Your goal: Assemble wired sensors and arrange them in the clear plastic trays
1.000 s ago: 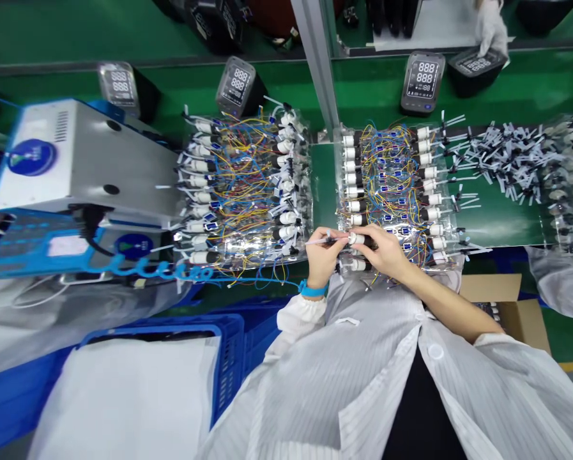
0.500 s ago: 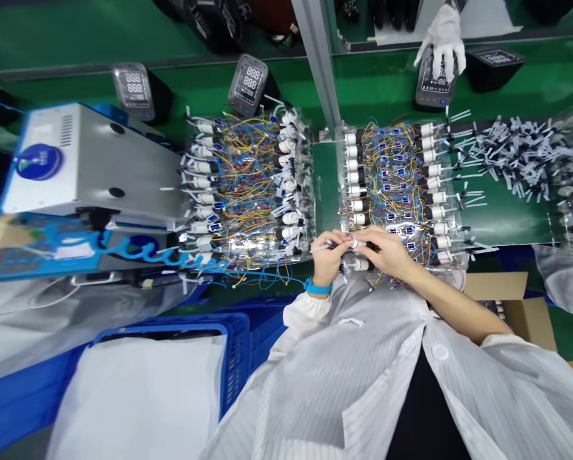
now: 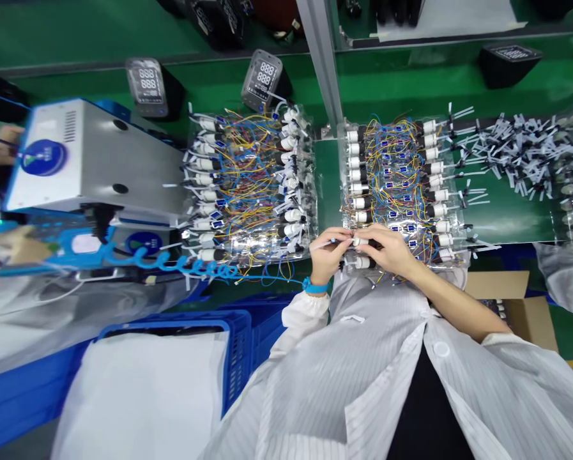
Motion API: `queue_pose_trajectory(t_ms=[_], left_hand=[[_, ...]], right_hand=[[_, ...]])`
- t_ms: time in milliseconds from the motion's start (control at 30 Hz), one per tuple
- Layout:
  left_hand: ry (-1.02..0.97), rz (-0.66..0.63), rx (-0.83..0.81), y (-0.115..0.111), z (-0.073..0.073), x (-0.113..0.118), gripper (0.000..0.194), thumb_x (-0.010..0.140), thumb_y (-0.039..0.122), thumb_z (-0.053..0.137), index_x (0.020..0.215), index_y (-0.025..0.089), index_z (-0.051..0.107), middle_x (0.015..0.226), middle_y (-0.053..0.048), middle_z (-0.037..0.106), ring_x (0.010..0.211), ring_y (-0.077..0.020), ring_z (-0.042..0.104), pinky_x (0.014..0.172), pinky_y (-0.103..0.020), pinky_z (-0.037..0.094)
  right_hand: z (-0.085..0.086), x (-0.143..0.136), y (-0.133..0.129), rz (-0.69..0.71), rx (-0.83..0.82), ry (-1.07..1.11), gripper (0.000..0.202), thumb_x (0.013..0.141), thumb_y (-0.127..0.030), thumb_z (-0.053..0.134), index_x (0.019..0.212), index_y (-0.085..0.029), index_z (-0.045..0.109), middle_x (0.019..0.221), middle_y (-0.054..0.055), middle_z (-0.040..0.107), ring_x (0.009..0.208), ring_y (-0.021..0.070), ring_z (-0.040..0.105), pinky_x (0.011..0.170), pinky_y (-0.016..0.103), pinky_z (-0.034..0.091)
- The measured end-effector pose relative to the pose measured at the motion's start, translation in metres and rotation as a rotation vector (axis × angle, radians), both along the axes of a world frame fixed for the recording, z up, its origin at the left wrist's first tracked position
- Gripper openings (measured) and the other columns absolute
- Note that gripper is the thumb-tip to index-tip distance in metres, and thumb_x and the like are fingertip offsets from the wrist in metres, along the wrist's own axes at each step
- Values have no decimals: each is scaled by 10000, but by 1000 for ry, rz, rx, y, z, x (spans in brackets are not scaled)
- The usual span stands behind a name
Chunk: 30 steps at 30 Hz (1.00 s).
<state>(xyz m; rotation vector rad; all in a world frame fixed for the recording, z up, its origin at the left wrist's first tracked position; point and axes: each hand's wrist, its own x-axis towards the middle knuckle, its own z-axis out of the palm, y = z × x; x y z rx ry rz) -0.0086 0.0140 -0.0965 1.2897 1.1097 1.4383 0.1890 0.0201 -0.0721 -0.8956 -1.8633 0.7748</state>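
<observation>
My left hand (image 3: pixel 326 257), with a blue band at the wrist, is closed in a pinch on a thin white tube piece (image 3: pixel 319 245). A dark fitting seems to sit on the tube, partly hidden by the fingers. My right hand (image 3: pixel 386 250) is closed around a small white-and-black cylinder (image 3: pixel 361 242) at the near end of a row. The fingertips of both hands meet at the cylinder's white end. Below them lies another white-and-black cylinder (image 3: pixel 363 262). Wired cylinders fill the clear plastic tray (image 3: pixel 342 185) under my hands.
A second tray of wired cylinders (image 3: pixel 248 185) lies left, beside a grey machine (image 3: pixel 128 160) with a blue coiled cord (image 3: pixel 171 260). Tube pieces (image 3: pixel 520 153) are heaped at right. Display units (image 3: pixel 262 80) stand behind a metal post (image 3: pixel 322 64). A blue crate (image 3: pixel 238 358) is below left.
The other person's white-gloved hand and the display unit under it have gone from the upper right. The view has shifted slightly. My hands stay at the same cylinder, with small finger movements.
</observation>
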Motion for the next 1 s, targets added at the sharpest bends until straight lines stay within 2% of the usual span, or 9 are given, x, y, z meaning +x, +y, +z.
queue_pose_trajectory(t_ms=[100, 200, 400, 700, 1000], left_hand=[[-7, 5, 54, 1, -1, 0, 83, 862, 257, 865, 863, 232, 786, 861, -43, 788, 868, -198, 743, 844, -375, 589], [38, 9, 82, 2, -3, 0, 100, 858, 273, 871, 846, 220, 788, 821, -38, 781, 828, -192, 739, 802, -361, 584], [90, -11, 121, 4, -7, -2, 87, 859, 273, 872, 831, 228, 804, 816, -42, 792, 828, -201, 761, 801, -373, 604], [150, -81, 152, 6, -3, -6, 35, 873, 212, 852, 877, 223, 819, 861, -53, 812, 830, -193, 764, 790, -361, 600], [48, -30, 148, 6, -12, -4, 86, 845, 263, 876, 861, 230, 798, 817, -39, 788, 814, -201, 744, 789, -389, 594]], right_hand=[[-1, 1, 0, 4, 1, 2, 228, 977, -254, 748, 1197, -196, 765, 1153, 96, 813, 1094, 226, 751, 980, 434, 638], [-1, 1, 0, 2, -12, -4, 233, 985, -271, 740, 1206, -205, 767, 1159, 96, 812, 1100, 228, 754, 982, 433, 638], [0, 2, 1, 16, -3, -20, 223, 997, -273, 722, 1206, -217, 770, 1161, 93, 813, 1097, 238, 753, 982, 449, 639], [2, 2, 4, 58, -9, -85, 211, 1016, -252, 676, 1195, -200, 775, 1154, 111, 810, 1074, 248, 743, 965, 460, 635], [2, 3, 1, 35, -53, -22, 222, 992, -281, 729, 1199, -217, 777, 1149, 92, 813, 1101, 241, 746, 996, 460, 627]])
